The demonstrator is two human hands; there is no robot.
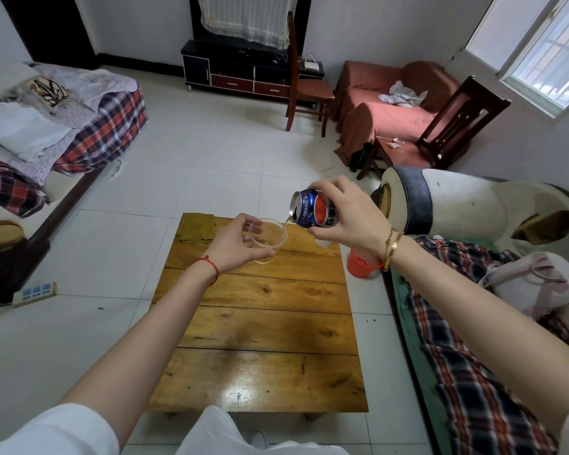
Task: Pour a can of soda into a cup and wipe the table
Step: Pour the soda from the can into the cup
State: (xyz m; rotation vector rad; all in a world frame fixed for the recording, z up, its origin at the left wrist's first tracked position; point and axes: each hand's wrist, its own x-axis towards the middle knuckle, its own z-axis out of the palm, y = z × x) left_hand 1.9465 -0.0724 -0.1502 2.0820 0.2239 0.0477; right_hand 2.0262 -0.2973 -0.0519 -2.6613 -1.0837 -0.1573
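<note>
Pouring was underway: right hand point(345, 215) gripped the tilted can point(312, 208), left hand point(235, 244) curled round the clear cup point(270, 236) above the table point(260, 323). Thin stream could miss the rim if either hand wobbled. Cloth point(197, 228) lay at the far corner.

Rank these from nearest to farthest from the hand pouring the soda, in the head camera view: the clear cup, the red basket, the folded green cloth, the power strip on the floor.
From the right hand:
1. Clear cup, just left of it, under the can's mouth.
2. Red basket, on the floor below the wrist.
3. Green cloth, on the table's far left corner.
4. Power strip, far left on the floor.
</note>
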